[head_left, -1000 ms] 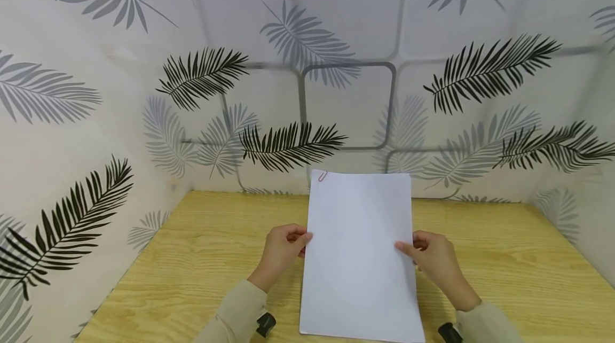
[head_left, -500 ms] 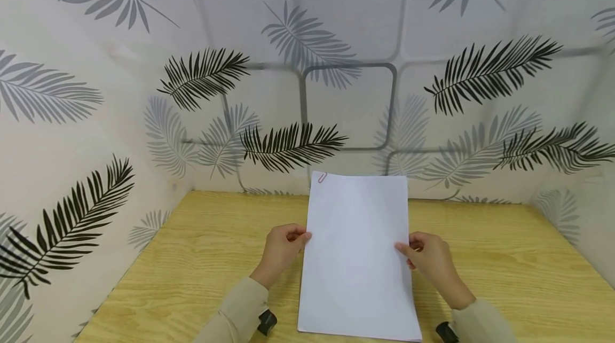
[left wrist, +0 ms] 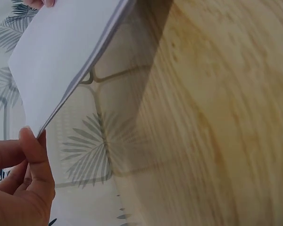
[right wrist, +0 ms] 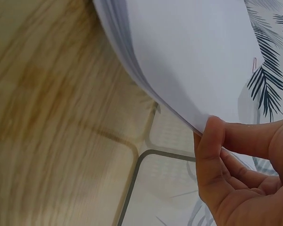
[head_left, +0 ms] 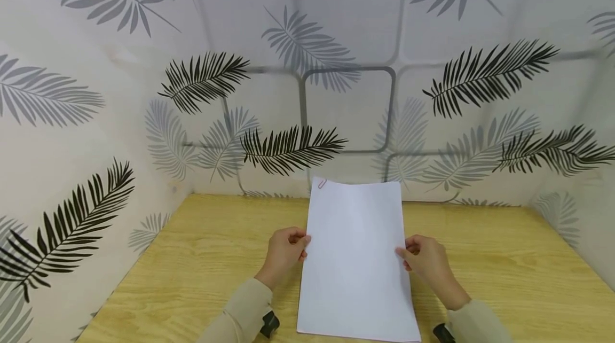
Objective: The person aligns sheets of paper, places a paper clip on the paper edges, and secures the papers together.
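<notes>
A stack of white paper (head_left: 355, 263) is held up between both hands, its top leaning toward the wall. A red paper clip (head_left: 322, 184) sits on its top left corner; the right wrist view shows the clip (right wrist: 254, 64) too. My left hand (head_left: 282, 255) pinches the left edge between thumb and fingers. On the opposite edge, my right hand (head_left: 428, 264) does the same, thumb on the front face. Several sheet edges show along the side of the paper (right wrist: 132, 61) in the right wrist view. The sheets bow slightly between the hands.
A wood-grain table (head_left: 216, 236) lies under the hands. Behind it and at the sides stands a wall covering (head_left: 346, 108) with black and grey leaf prints. Each sleeve has a dark wrist device, such as the left one (head_left: 270, 324).
My right hand has shifted left, toward the left hand. The top right corner of the paper moved left and the top edge now dips more in the middle. Both hands keep their hold.
</notes>
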Demonstrator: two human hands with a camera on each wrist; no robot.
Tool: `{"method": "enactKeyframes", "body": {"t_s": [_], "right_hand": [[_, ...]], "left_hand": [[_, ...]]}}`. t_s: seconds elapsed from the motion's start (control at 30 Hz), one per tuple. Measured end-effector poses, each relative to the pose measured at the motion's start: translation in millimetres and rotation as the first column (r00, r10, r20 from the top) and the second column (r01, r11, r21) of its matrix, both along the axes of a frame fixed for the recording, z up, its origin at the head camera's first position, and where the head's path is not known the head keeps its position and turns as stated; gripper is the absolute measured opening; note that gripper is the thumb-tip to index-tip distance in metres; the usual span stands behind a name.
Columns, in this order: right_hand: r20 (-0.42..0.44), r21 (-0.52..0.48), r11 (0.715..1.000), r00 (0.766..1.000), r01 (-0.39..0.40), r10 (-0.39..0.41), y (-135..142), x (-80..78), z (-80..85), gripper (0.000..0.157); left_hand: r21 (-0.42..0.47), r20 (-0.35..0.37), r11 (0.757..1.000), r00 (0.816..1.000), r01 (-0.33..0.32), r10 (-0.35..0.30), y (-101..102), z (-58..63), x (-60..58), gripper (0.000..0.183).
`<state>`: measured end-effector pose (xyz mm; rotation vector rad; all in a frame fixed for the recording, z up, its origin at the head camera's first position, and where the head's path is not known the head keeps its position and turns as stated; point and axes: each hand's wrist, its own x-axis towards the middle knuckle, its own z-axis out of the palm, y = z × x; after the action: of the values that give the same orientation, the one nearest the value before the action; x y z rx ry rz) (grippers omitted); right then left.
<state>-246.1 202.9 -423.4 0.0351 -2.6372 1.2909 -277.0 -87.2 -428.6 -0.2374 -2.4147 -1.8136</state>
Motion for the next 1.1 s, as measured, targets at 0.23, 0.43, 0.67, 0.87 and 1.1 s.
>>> {"method": "enactKeyframes", "body": {"t_s": [0.23,0.43,0.67,0.87,1.1], "right_hand": [[0.024,-0.015,1.0,1.0,0.002,-0.002,-1,-3.3,-5.2,0.009],[0.004,-0.005,1.0,1.0,0.007,-0.007,-1,-5.6,-9.3,0.008],[0.005,0.006,1.0,1.0,0.006,-0.006,-2,-6.7,-10.7,0.01],[0.01,0.039,0.999,1.0,-0.007,0.007,-2,-7.4,-13.8,0.013],[0.027,0.084,0.996,1.0,-0.009,0.007,-3,-9.1,-14.4,0.018]], "left_hand": [[-0.031,0.007,0.999,1.0,-0.024,0.024,4,-4.3,2.1,0.007],[-0.059,0.017,0.998,1.0,-0.017,0.018,5,-6.0,1.4,0.009],[-0.078,0.013,0.997,1.0,-0.012,0.013,5,-10.0,-0.7,0.007],[-0.098,0.002,0.995,1.0,-0.015,0.015,6,-13.1,-1.4,0.007],[-0.139,-0.005,0.99,1.0,-0.015,0.015,6,-10.8,1.5,0.009]]}}
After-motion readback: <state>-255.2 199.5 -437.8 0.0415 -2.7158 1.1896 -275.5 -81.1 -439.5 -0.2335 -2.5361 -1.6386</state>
